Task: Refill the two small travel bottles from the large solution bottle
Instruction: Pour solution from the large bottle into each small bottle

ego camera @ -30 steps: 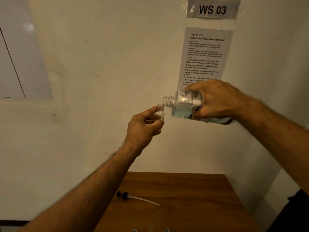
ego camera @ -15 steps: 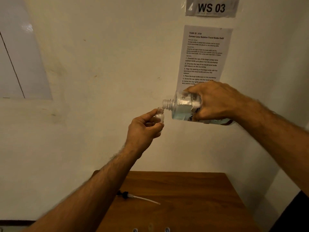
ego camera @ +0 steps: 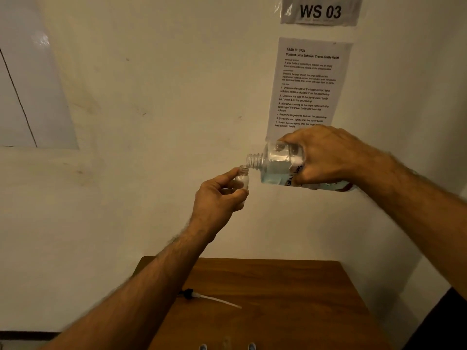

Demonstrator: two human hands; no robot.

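Small bottle (ego camera: 242,178) upright, uncapped, mouth now just under large bottle's neck; gap has closed since a second ago. Pour about to start, no stream visible.
Small bottle: clear, whitish inside.
Left hand (ego camera: 219,198) fingers pinch it.
Large bottle (ego camera: 275,164) tipped near level, blue liquid low, right hand (ego camera: 326,154) fingers wrapped round it.
Pump tube (ego camera: 212,298) on table (ego camera: 290,294) below.

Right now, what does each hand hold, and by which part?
Left hand holds the small bottle by its lower body; right hand grips the tilted large bottle around its middle.
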